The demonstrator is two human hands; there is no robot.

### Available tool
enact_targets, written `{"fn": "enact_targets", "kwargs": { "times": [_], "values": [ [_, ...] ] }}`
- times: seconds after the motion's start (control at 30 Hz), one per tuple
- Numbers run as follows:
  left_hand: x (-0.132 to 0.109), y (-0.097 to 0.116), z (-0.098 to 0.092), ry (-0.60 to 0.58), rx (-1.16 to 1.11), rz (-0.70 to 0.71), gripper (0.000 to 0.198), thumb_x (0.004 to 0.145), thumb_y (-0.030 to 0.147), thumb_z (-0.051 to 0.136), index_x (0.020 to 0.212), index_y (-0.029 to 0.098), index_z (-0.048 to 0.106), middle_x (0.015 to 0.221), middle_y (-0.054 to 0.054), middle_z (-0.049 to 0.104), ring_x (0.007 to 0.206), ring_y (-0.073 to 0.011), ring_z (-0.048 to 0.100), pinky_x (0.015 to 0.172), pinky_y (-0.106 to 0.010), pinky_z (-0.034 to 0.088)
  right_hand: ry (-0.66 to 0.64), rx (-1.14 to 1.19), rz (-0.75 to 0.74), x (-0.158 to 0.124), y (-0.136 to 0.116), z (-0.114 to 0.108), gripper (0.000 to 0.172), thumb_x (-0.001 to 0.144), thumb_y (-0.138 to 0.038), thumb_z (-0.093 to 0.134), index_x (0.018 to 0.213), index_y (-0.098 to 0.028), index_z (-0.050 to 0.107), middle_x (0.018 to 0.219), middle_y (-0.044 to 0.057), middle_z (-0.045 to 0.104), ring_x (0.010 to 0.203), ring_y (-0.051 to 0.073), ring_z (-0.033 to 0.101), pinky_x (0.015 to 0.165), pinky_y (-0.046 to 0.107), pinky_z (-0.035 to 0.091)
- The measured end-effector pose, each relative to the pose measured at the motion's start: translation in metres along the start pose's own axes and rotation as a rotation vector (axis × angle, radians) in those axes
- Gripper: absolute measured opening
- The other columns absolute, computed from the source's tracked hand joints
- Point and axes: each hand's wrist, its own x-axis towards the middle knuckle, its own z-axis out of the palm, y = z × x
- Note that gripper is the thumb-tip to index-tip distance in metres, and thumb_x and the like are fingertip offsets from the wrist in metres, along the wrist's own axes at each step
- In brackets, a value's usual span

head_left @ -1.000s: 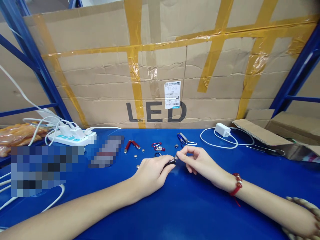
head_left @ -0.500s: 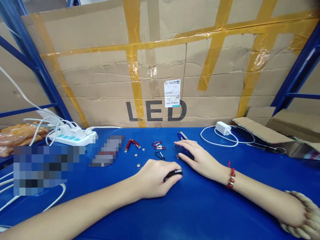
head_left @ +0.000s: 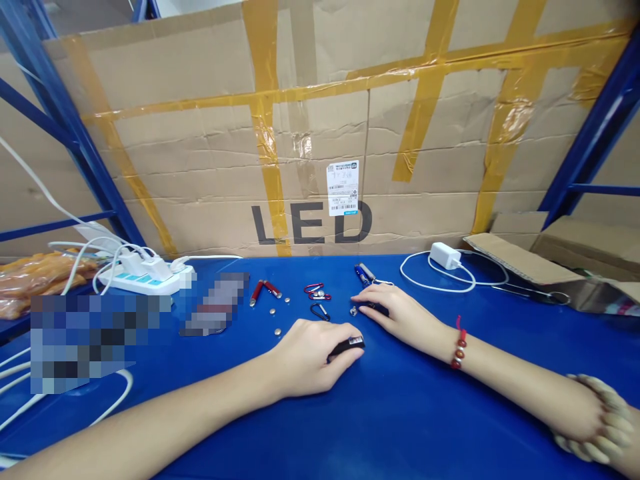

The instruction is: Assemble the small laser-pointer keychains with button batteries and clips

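Note:
Low over the blue table, my left hand (head_left: 310,357) is closed around a small black bar-shaped piece (head_left: 346,347) with a silvery patch near its end. To its upper right, my right hand (head_left: 400,317) has thumb and fingers curled around a small black tube (head_left: 376,307), mostly hidden by the hand. A tiny silvery part (head_left: 354,311) lies by those fingertips. Just beyond are a blue tube and a silver tube (head_left: 367,271) side by side. A black carabiner clip (head_left: 320,312) and red carabiner clips (head_left: 314,289) lie between and beyond the hands.
Two red tubes (head_left: 264,291) and several button cells (head_left: 278,332) lie left of the clips. A white power strip (head_left: 150,283) with cables stands at the left. A white charger (head_left: 445,256) with its cord and an open carton (head_left: 520,265) are at the right.
My right hand has drawn its thumb and fingers closer together and now has the black tube between them. My left hand keeps its hold on the black bar-shaped piece.

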Motion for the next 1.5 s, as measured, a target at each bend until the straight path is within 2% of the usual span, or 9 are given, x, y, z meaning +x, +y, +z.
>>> {"fn": "enact_targets", "kwargs": {
  "times": [0.1, 0.3, 0.47, 0.6, 0.83, 0.97, 1.17, 1.3, 1.5],
  "values": [
    [0.0, 0.0, 0.0, 0.013, -0.003, 0.0, 0.018, 0.088, 0.029, 0.041, 0.097, 0.022, 0.055, 0.087, 0.001, 0.067, 0.077, -0.0147, 0.063, 0.067, -0.022, 0.045, -0.011, 0.022, 0.044, -0.001, 0.0, -0.003, 0.021, 0.083, -0.02, 0.049, 0.097, -0.022, 0.065, 0.095, 0.006, 0.066, 0.09, 0.021, 0.059, 0.081, 0.033, 0.045],
    [-0.002, -0.002, 0.002, 0.02, 0.0, 0.019, 0.018, 0.088, 0.029, 0.041, 0.097, 0.022, 0.055, 0.085, 0.001, 0.066, 0.075, -0.0138, 0.063, 0.065, -0.02, 0.044, 0.013, 0.128, 0.206, -0.001, 0.005, -0.006, 0.021, 0.074, -0.027, 0.062, 0.094, -0.02, 0.065, 0.087, 0.005, 0.068, 0.078, 0.019, 0.063, 0.066, 0.027, 0.049],
    [-0.001, -0.003, 0.002, 0.014, -0.003, 0.022, 0.018, 0.089, 0.029, 0.04, 0.099, 0.022, 0.054, 0.089, 0.001, 0.067, 0.077, -0.0143, 0.063, 0.067, -0.021, 0.044, 0.007, -0.078, 0.245, -0.003, 0.004, -0.009, 0.024, 0.074, -0.039, 0.061, 0.087, -0.021, 0.069, 0.088, 0.007, 0.065, 0.071, 0.02, 0.061, 0.062, 0.029, 0.047],
    [-0.001, -0.002, 0.002, 0.006, 0.006, 0.018, 0.018, 0.088, 0.029, 0.041, 0.098, 0.022, 0.054, 0.089, 0.001, 0.067, 0.078, -0.0151, 0.063, 0.066, -0.022, 0.044, -0.038, -0.118, 0.288, -0.003, -0.002, -0.012, 0.021, 0.077, -0.036, 0.059, 0.085, -0.02, 0.069, 0.081, 0.007, 0.066, 0.069, 0.02, 0.06, 0.058, 0.028, 0.045],
    [-0.001, -0.001, 0.002, 0.021, 0.016, 0.0, 0.018, 0.088, 0.03, 0.042, 0.099, 0.023, 0.054, 0.09, 0.002, 0.067, 0.079, -0.0154, 0.063, 0.067, -0.023, 0.044, -0.012, 0.108, 0.321, -0.001, -0.007, -0.012, 0.019, 0.073, -0.038, 0.061, 0.076, -0.02, 0.068, 0.07, 0.002, 0.067, 0.063, 0.016, 0.06, 0.057, 0.026, 0.045],
    [-0.001, 0.001, 0.001, 0.047, 0.029, -0.042, 0.019, 0.087, 0.03, 0.042, 0.098, 0.022, 0.055, 0.086, 0.001, 0.068, 0.074, -0.0155, 0.064, 0.064, -0.023, 0.045, 0.044, 0.275, 0.327, 0.0, -0.014, -0.009, 0.022, 0.073, -0.039, 0.061, 0.075, -0.019, 0.068, 0.072, 0.002, 0.068, 0.062, 0.015, 0.06, 0.057, 0.024, 0.045],
    [-0.001, -0.002, 0.002, 0.06, 0.039, -0.046, 0.018, 0.087, 0.03, 0.042, 0.098, 0.023, 0.054, 0.085, 0.002, 0.068, 0.073, -0.0155, 0.064, 0.063, -0.023, 0.044, 0.085, 0.525, 0.405, 0.003, -0.022, -0.007, 0.028, 0.07, -0.04, 0.062, 0.078, -0.014, 0.064, 0.064, 0.003, 0.065, 0.052, 0.012, 0.058, 0.048, 0.021, 0.045],
    [-0.002, -0.003, 0.002, 0.077, 0.037, -0.065, 0.018, 0.087, 0.031, 0.042, 0.098, 0.023, 0.053, 0.083, 0.002, 0.068, 0.073, -0.0154, 0.064, 0.06, -0.022, 0.043, 0.052, 0.689, 0.468, 0.004, -0.022, -0.005, 0.032, 0.069, -0.041, 0.063, 0.086, -0.013, 0.064, 0.061, 0.003, 0.062, 0.05, 0.011, 0.055, 0.041, 0.019, 0.042],
    [-0.002, -0.001, 0.002, 0.092, 0.014, -0.157, 0.016, 0.088, 0.03, 0.04, 0.091, 0.023, 0.054, 0.076, 0.002, 0.066, 0.064, -0.0143, 0.062, 0.058, -0.022, 0.041, 0.004, 0.891, 0.524, 0.002, -0.023, -0.005, 0.033, 0.071, -0.041, 0.063, 0.09, -0.014, 0.064, 0.058, 0.0, 0.06, 0.047, 0.006, 0.05, 0.042, 0.016, 0.039]
  ]
}}
